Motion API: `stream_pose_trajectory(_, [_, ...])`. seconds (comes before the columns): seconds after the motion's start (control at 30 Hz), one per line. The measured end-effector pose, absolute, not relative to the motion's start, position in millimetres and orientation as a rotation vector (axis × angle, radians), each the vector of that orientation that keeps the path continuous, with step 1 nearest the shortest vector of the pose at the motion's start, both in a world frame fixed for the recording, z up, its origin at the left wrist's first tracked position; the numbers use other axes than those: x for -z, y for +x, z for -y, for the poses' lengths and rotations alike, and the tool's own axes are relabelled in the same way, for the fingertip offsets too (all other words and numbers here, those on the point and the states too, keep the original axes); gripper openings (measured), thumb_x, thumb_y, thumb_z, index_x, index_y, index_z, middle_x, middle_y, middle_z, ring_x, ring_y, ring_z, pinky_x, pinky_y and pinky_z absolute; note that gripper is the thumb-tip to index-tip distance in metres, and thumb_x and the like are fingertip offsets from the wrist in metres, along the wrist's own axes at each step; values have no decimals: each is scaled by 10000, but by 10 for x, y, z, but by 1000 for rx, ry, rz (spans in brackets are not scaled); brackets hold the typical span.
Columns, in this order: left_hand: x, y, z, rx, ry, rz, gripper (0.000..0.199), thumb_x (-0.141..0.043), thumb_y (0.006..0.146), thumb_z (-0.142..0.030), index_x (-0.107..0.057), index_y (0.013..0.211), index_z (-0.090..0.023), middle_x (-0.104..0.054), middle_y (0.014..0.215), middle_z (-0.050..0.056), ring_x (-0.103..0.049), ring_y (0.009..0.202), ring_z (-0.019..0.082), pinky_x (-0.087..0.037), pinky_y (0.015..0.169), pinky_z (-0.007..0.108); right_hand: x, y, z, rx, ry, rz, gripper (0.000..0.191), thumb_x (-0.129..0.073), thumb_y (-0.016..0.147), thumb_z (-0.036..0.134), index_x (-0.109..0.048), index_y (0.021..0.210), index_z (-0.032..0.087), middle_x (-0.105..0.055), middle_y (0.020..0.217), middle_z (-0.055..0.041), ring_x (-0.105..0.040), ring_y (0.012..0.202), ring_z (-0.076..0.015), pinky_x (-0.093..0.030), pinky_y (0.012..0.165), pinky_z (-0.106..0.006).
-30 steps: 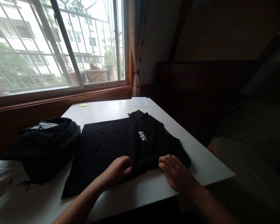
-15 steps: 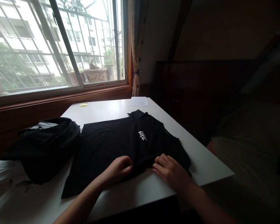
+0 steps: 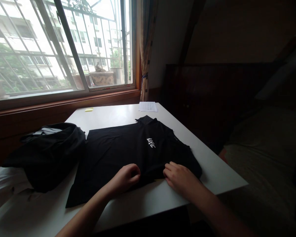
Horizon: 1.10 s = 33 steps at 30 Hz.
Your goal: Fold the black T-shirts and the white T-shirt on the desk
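Black shirt (image 3: 123, 148) lengthwise left-to-right, hem (image 3: 81, 168) leftward — left hand (image 3: 127, 176) and right hand (image 3: 177, 176) curled at near edge — pinch unclear

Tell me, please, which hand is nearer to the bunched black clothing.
Left. The left hand is right of the clothing, apart from it; the right hand is farther right.

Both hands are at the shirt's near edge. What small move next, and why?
I'd probably ease the right hand outward along the shirt, smoothing its near edge while the left hand stays put: that edge looks uneven between the hands, while most of the shirt lies fairly flat on the table.
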State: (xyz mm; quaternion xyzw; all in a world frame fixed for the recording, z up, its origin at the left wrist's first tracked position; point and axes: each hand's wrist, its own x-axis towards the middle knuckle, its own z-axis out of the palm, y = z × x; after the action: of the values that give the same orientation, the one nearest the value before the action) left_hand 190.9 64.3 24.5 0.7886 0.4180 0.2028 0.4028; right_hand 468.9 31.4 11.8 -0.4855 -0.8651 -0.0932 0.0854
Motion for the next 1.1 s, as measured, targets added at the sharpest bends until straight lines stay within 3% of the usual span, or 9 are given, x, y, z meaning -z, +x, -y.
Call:
stream_pose_trajectory(0.17, [-171, 1908, -633, -594, 2088, -1015, 56, -573, 858, -198, -625, 849, -179, -616, 859, 17, -560, 782, 148, -439, 704, 233, -114, 4716, -276, 296, -1396, 2584, 167, -683, 733, 96, -581, 782, 218, -603, 840, -9, -567, 824, -199, -409, 678, -324])
stream_pose_trajectory(0.43, [-51, 1936, -583, -680, 2314, -1013, 78, -563, 833, -125, -590, 857, -194, -584, 856, 18, -543, 757, 147, -427, 666, 245, 1, 4881, -144, 240, -1235, 2514, 167, -529, 818, 43, -559, 876, 197, -616, 935, -28, -587, 756, -153, -457, 707, -290])
stream_pose_trajectory(0.57, [-90, 1977, -514, -638, 2509, -1044, 75, -634, 856, -224, -598, 921, -210, -604, 912, 30, -552, 827, 182, -438, 695, 279, 85, 4904, -126, 254, -1147, 2472, 171, -471, 866, 54, -566, 908, 190, -628, 928, -55, -619, 808, -178, -509, 757, -308])
stream_pose_trajectory(0.73, [-130, 2062, -435, -451, 2760, -929, 222, -720, 838, -348, -609, 999, -241, -628, 1005, 25, -552, 907, 221, -454, 767, 336, 114, 4898, -104, 296, -1093, 2462, 184, -449, 917, 63, -583, 922, 189, -639, 874, -52, -641, 820, -194, -546, 810, -346])
stream_pose_trajectory(0.9, [-59, 2121, -411, -347, 2914, -956, 69, -635, 874, -206, -590, 923, -222, -624, 951, 31, -547, 876, 215, -440, 755, 347, 93, 4914, -58, 323, -1068, 2443, 206, -443, 947, 57, -605, 945, 186, -666, 902, -56, -651, 834, -190, -556, 836, -352])
stream_pose_trajectory(1.1, [-103, 2080, -360, -291, 3083, -800, 78, -543, 949, -166, -561, 882, -201, -591, 894, 32, -520, 794, 193, -416, 688, 342, 117, 5006, -18, 341, -1042, 2478, 308, -442, 935, 3, -643, 1088, 178, -676, 1005, -70, -635, 929, -200, -528, 878, -368])
